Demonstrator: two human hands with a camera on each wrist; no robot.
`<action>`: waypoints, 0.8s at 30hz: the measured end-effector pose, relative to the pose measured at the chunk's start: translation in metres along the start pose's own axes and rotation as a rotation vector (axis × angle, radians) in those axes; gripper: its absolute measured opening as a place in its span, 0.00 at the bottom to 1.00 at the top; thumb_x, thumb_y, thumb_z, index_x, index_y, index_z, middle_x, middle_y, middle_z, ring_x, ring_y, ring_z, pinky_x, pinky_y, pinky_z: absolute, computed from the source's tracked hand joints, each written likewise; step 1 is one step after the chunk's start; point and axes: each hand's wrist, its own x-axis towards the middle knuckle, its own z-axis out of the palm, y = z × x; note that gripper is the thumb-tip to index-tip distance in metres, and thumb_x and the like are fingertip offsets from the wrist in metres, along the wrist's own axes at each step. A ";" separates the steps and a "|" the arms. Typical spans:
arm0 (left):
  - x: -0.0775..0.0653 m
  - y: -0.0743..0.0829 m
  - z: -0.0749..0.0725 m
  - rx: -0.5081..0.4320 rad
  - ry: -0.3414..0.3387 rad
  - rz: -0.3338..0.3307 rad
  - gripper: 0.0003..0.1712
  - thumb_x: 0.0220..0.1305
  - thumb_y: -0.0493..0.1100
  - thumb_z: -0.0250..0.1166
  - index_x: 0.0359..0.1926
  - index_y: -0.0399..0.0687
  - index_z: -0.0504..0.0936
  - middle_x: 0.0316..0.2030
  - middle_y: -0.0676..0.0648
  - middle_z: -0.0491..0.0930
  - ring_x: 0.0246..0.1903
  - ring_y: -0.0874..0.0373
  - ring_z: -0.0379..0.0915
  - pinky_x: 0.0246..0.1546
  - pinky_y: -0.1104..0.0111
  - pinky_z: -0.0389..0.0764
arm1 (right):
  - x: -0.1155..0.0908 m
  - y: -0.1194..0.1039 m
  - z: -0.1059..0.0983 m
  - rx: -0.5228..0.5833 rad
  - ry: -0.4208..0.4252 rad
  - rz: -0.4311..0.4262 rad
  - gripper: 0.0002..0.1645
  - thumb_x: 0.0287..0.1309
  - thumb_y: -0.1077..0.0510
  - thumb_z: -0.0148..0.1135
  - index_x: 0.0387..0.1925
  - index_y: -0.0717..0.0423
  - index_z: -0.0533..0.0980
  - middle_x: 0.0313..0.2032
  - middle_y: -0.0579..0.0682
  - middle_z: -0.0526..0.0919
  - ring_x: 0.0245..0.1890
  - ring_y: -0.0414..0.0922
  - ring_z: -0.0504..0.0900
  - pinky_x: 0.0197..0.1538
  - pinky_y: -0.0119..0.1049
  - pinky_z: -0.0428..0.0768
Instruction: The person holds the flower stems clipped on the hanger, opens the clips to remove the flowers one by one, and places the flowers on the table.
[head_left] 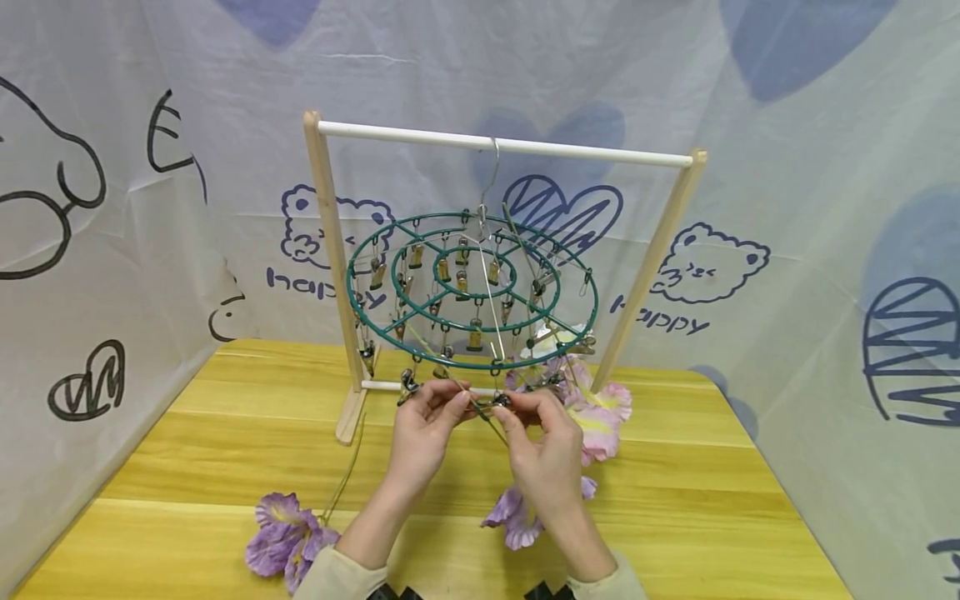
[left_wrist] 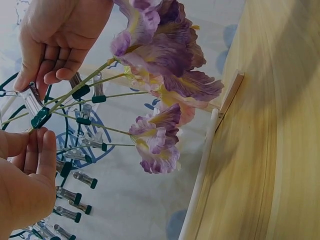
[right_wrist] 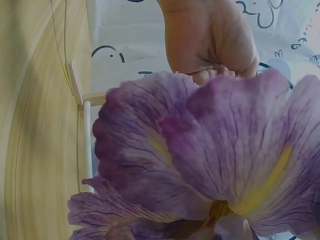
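Below the near rim of the green rack [head_left: 468, 366], my right fingers [head_left: 537, 403] pinch a clip [head_left: 501, 401] while my left fingers [head_left: 454, 407] pinch the flower stem [head_left: 495, 428], likely keeping it lined up with the clip; its purple blossom [head_left: 516, 521] hangs below.

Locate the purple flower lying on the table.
In the head view, the purple flower lies on the table at near left, beside the person's left sleeve, with its stem running up toward the left foot of the wooden stand.
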 end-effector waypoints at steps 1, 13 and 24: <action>0.000 0.000 0.000 -0.001 0.000 0.000 0.10 0.73 0.27 0.61 0.50 0.23 0.75 0.54 0.27 0.77 0.44 0.58 0.84 0.53 0.65 0.88 | 0.000 0.000 0.000 0.002 0.002 -0.001 0.11 0.57 0.69 0.75 0.41 0.63 0.83 0.34 0.54 0.86 0.31 0.44 0.82 0.35 0.29 0.86; 0.001 0.000 0.000 -0.009 0.000 -0.003 0.10 0.73 0.28 0.61 0.50 0.23 0.75 0.51 0.32 0.80 0.44 0.58 0.84 0.53 0.64 0.88 | -0.001 0.003 0.000 0.017 0.013 0.013 0.10 0.57 0.68 0.75 0.41 0.63 0.83 0.35 0.52 0.87 0.32 0.44 0.83 0.37 0.28 0.86; 0.002 -0.002 -0.001 -0.016 0.009 -0.002 0.09 0.73 0.27 0.60 0.50 0.22 0.74 0.50 0.32 0.80 0.42 0.59 0.84 0.52 0.65 0.88 | 0.000 0.004 0.001 0.064 0.012 0.029 0.11 0.57 0.69 0.74 0.42 0.65 0.83 0.36 0.53 0.86 0.34 0.44 0.84 0.40 0.28 0.87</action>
